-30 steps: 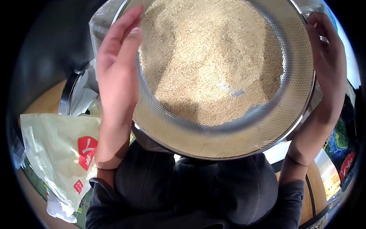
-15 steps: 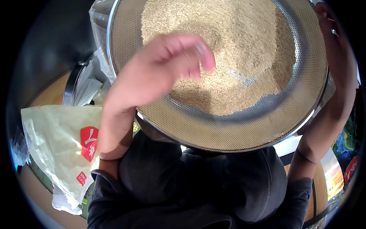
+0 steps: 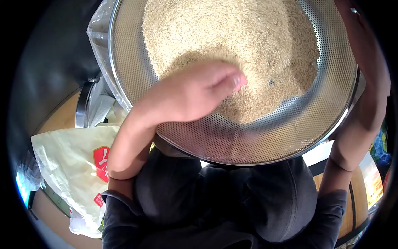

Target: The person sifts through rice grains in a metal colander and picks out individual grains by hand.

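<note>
A wide metal sieve (image 3: 265, 145) with a perforated rim rests above my knees, filled with pale brown grain (image 3: 257, 37). My left hand (image 3: 203, 89) is down on the grain near the middle, its back towards me. Its thumb lies against the curled fingertips, which are blurred and partly hidden, so what they hold cannot be made out. At the upper right edge of the view, my right hand (image 3: 352, 29) is beside the sieve's rim, in shadow. Its fingers are mostly cut off by the frame.
A cream plastic bag with red print (image 3: 74, 153) lies to the left, near a round metal-rimmed container (image 3: 82, 108). Clear plastic (image 3: 101, 37) hangs by the sieve's left side. A wooden surface (image 3: 358, 203) and colourful packaging (image 3: 375, 182) show at the right.
My left hand has moved from the sieve's left rim across and down onto the grain. My right hand has shifted up and right, towards the edge of the view. The small bare patch in the grain has shrunk.
</note>
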{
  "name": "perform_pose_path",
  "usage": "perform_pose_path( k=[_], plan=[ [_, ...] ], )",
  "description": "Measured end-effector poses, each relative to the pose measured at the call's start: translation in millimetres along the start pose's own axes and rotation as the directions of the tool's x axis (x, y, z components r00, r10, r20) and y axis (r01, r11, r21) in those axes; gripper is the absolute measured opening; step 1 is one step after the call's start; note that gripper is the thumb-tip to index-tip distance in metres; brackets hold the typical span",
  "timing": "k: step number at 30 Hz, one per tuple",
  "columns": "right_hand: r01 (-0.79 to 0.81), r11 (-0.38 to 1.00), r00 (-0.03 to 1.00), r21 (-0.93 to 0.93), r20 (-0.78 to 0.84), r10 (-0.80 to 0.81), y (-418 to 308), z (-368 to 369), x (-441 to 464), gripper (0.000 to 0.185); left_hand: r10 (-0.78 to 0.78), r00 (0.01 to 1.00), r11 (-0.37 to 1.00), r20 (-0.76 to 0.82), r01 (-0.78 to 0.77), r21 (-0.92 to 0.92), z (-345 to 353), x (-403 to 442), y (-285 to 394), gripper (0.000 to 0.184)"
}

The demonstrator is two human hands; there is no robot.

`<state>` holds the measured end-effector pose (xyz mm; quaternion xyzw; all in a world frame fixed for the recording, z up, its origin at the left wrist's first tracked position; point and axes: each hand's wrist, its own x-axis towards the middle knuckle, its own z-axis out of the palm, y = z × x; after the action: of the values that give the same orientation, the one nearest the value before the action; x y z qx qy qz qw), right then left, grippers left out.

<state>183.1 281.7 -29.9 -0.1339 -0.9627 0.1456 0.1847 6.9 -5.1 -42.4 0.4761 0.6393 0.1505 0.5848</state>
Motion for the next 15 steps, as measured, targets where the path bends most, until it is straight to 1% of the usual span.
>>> perform_pose_path(
  k=[1, 2, 4, 5, 6, 8, 9, 11, 15],
  plan=[
    [-0.002, 1.000, 1.000, 0.003, -0.001, 0.002, 0, 0, -1, 0.024, 0.006, 0.994, 0.992, -0.113, -0.020, -0.121, -1, -2, -3, 0.033],
    [-0.008, 1.000, 1.000, 0.010, -0.002, 0.009, 0, -1, -2, 0.024, 0.004, 0.994, 0.993, -0.111, -0.016, -0.113, -5, -2, -2, 0.033],
    [-0.016, 1.000, 1.000, 0.017, -0.001, 0.016, 1, 0, -3, 0.025, -0.036, 0.963, 0.964, -0.266, -0.037, -0.264, -12, -1, 0, 0.035],
    [-0.019, 1.000, 1.000, 0.019, -0.003, 0.019, 1, 0, -3, 0.025, -0.049, 0.947, 0.942, -0.318, -0.062, -0.331, -14, -2, -4, 0.035],
    [-0.019, 1.000, 1.000, 0.020, 0.000, 0.019, 1, 0, -2, 0.025, -0.051, 0.948, 0.941, -0.315, -0.060, -0.333, -16, -1, -3, 0.035],
    [-0.021, 0.999, 1.000, 0.027, 0.002, 0.021, 0, 2, -3, 0.025, -0.071, 0.906, 0.941, -0.418, -0.079, -0.329, -19, -2, -2, 0.034],
    [-0.023, 0.999, 1.000, 0.026, 0.001, 0.023, 0, 3, -3, 0.025, -0.071, 0.906, 0.942, -0.416, -0.076, -0.328, -20, -2, -1, 0.034],
    [-0.024, 0.999, 1.000, 0.032, 0.002, 0.024, 0, 4, -3, 0.025, -0.065, 0.870, 0.946, -0.488, -0.101, -0.307, -21, -2, 2, 0.034],
    [-0.032, 0.999, 0.999, 0.033, 0.015, 0.031, -2, 5, -3, 0.025, -0.044, 0.845, 0.953, -0.533, -0.125, -0.277, -16, -1, 3, 0.032]
  ],
)
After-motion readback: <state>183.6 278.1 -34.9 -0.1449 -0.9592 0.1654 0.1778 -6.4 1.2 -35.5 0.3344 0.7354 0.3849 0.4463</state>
